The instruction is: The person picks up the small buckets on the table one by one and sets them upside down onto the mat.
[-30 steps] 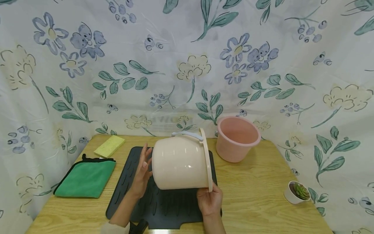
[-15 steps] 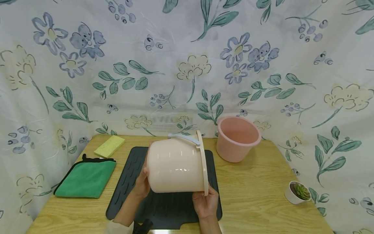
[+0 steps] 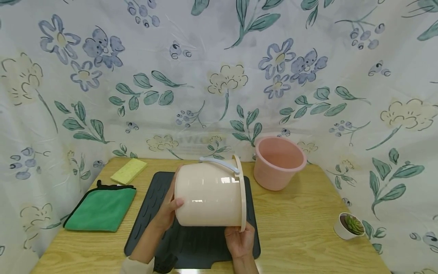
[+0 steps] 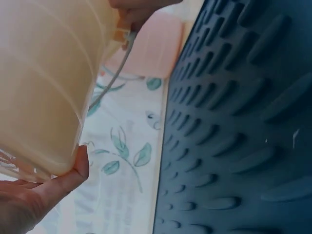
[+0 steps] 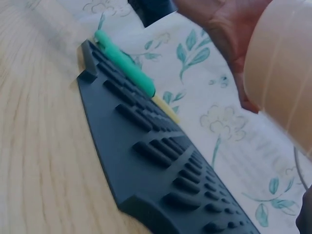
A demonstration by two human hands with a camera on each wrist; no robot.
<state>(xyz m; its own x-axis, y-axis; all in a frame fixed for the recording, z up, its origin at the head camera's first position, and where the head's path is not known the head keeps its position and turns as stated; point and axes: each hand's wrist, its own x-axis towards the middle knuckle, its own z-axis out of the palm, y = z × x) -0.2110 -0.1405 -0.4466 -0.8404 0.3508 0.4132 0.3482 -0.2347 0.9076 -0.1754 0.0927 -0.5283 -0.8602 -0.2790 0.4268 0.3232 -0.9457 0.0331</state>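
Left hand (image 3: 168, 210) — now gripping the base of the cream bucket (image 3: 208, 196), thumb newly lapped onto its side. Cream bucket: tipped sideways above the dark mat (image 3: 202, 247) — likely steadier, both ends supported. Right hand (image 3: 240, 241): grasping the rim from below.

Reads as home-style to me: floral curtain (image 3: 226, 110) behind dark mat (image 3: 198, 247), green cloth (image 3: 100, 209) left of it, potted succulent (image 3: 352, 225) right.

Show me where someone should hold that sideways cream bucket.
Probably both ends of the cream bucket: left hand round the base from the left, right hand at the rim from below. It is tipped sideways, mouth facing right, and the projecting rim offers an edge.
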